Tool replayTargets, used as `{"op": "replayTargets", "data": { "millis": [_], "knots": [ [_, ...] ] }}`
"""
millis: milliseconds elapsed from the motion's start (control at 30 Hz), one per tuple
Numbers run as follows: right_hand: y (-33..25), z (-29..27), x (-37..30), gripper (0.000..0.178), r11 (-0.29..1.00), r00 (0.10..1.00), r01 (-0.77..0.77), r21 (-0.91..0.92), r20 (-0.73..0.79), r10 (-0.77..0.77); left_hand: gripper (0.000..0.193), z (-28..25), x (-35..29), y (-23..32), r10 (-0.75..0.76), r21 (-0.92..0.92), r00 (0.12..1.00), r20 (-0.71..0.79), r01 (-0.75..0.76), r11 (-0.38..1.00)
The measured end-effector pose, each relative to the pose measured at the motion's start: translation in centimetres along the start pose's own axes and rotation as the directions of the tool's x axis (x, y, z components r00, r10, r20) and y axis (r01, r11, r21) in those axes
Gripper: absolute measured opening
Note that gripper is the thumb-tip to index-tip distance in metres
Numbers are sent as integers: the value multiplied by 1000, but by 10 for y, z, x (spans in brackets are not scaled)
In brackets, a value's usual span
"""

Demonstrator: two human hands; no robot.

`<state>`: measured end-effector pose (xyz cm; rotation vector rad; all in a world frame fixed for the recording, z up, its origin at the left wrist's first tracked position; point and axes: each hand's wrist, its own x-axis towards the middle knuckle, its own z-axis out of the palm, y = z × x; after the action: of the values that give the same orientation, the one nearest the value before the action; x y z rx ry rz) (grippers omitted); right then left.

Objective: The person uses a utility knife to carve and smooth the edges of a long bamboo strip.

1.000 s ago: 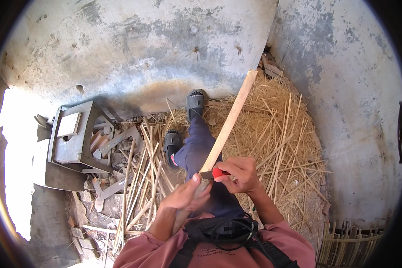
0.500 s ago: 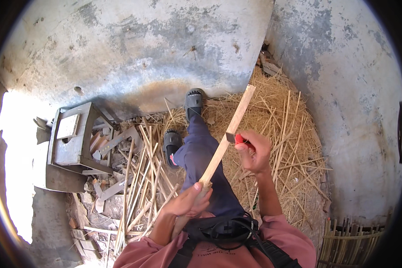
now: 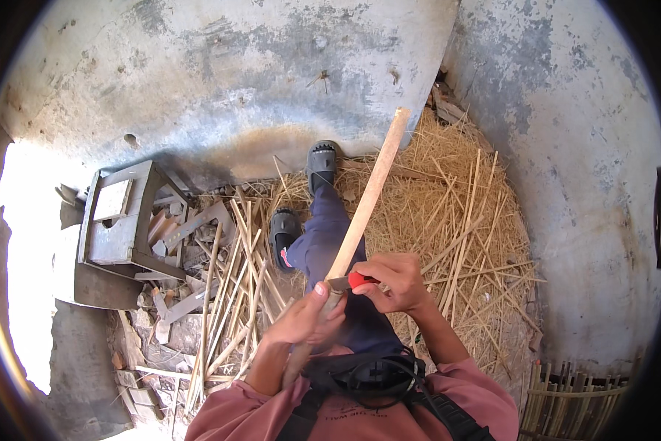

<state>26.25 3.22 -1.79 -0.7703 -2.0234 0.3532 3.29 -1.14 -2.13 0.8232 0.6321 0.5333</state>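
Drawn back down the strip [image 3: 366,202], the knife [image 3: 350,281] is now clamped in the right hand [image 3: 391,283] beside the left hand [image 3: 306,317], closed round the strip's lower end above the straw-covered floor [image 3: 448,213]. Strokes are best pushed outward, clear of the thumb.

A pale tan bamboo strip [image 3: 366,202], a red-handled knife [image 3: 354,280], dark blue trousers [image 3: 329,242], grey sandals [image 3: 322,163], yellow straw [image 3: 448,213] and a blotched grey wall [image 3: 220,73] are noted.
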Motion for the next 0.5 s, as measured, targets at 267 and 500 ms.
{"op": "replayTargets", "data": {
  "millis": [267,500],
  "knots": [
    [-4,2,2,24,1000,1000,6,-25,-21,-7,69,-6,1,-4,32,-33,997,73,-30,999],
    [-6,-1,4,22,996,995,8,-93,-96,-17,70,-6,-4,-5,-16,9,1000,-15,16,1000]
  ]
}}
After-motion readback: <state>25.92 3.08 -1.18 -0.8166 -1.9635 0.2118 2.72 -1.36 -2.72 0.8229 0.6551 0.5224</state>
